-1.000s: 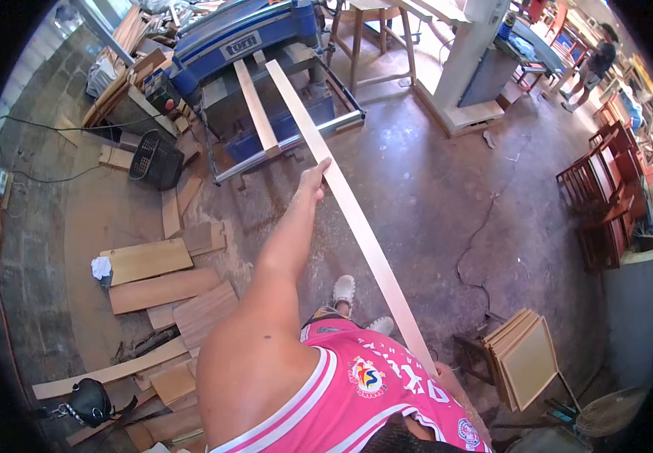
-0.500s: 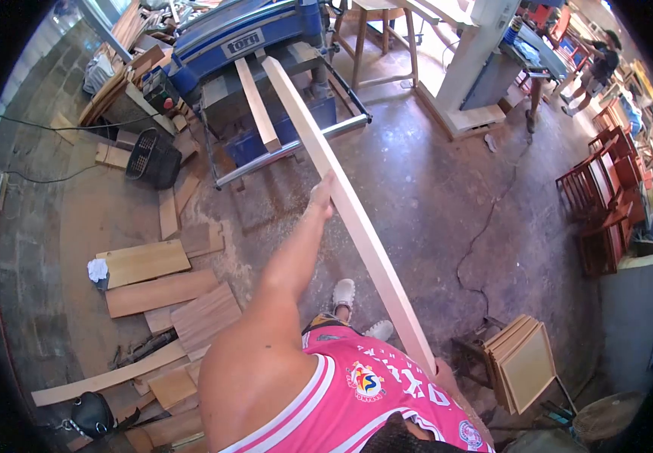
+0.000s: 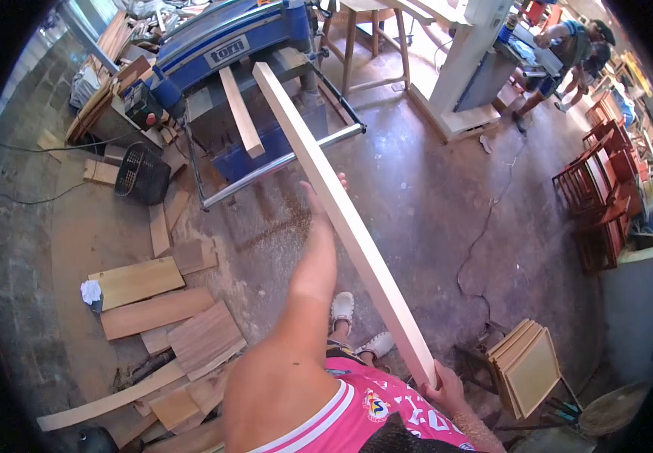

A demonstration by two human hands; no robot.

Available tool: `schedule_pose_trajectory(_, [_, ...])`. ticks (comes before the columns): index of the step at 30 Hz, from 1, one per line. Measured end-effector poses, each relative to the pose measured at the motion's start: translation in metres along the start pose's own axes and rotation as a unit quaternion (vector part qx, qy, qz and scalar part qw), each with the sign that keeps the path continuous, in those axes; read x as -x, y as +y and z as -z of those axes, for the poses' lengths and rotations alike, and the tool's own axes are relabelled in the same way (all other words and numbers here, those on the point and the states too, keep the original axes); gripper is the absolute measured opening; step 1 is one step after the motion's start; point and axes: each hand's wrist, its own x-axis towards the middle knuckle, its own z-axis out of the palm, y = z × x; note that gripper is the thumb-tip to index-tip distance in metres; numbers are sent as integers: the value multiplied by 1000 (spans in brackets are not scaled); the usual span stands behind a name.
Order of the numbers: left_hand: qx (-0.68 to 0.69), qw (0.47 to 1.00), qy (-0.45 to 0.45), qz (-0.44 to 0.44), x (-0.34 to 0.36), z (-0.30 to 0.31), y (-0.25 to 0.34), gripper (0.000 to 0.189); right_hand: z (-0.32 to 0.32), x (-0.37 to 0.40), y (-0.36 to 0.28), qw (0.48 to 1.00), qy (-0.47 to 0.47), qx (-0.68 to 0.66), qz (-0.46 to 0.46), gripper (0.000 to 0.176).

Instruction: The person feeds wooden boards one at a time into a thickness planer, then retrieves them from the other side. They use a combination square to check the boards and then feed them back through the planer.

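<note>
A long, pale squared wooden beam point(image 3: 353, 230) slants from in front of a blue planer marked "torq" point(image 3: 224, 49) down to my body. Around its middle, my left hand point(image 3: 317, 200) holds it from beneath, thumb on the left side and fingertips showing on the right. My right hand point(image 3: 445, 389) grips the near end beside my pink jersey. The beam's far end lies over the planer's bed, apart from the opening as far as I can see. A shorter wooden strip point(image 3: 242, 113) rests on the bed to the left of the beam.
Boards point(image 3: 157, 306) litter the floor at left, near a black basket point(image 3: 143, 174). Stacked frames point(image 3: 524, 366) stand at lower right, red-brown chairs point(image 3: 602, 200) farther right. A cable point(image 3: 474, 253) crosses the floor. A person point(image 3: 564, 57) bends over a bench at upper right.
The beam's far end has come back from the planer's opening. My left hand has shifted its hold, its fingertips now showing on the beam's right. A person has appeared at the bench.
</note>
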Motion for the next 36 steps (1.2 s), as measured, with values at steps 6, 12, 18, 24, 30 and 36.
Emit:
schedule_pose_trajectory(6, [-188, 976, 111, 20, 36, 12, 1, 77, -5, -35, -36, 977, 144, 124, 96, 70])
schedule_pose_trajectory(12, [-503, 836, 194, -103, 84, -19, -18, 103, -11, -97, -80, 969, 145, 91, 176, 71])
schedule_pose_trajectory(18, [-724, 646, 209, -126, 59, -23, 13, 112, -24, -157, -122, 958, 154, 90, 224, 71])
schedule_pose_trajectory(24, [-717, 654, 194, -145, 50, -26, 27, 107, -23, -174, -130, 959, 141, 35, 243, 69])
schedule_pose_trajectory(30, [-767, 566, 226, -199, 16, -10, 24, 98, -19, -190, -132, 951, 133, 67, 270, 72])
schedule_pose_trajectory(36, [-790, 542, 216, -187, 6, -19, 35, 95, 20, -222, -130, 938, 12, 38, 344, 86])
